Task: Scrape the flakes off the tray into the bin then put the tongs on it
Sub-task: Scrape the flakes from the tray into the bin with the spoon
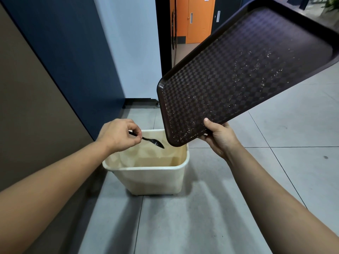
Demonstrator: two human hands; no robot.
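A dark brown checker-patterned tray (244,70) is tilted steeply, its lower corner hanging over a cream plastic bin (152,177) on the floor. My right hand (218,138) grips the tray's lower edge, thumb on top. Small pale flakes (190,127) cling to the tray, mostly near the low corner and along its right half. My left hand (119,134) pinches the handle of a black plastic spoon (154,142) above the bin's opening, its bowl pointing toward the tray's corner without touching it. No tongs are in view.
The bin stands on grey floor tiles (183,217) beside a brown and dark blue wall panel (60,57). Behind is a doorway (181,33) with orange and black lockers (198,19) beyond it. Open tiled floor spreads to the right.
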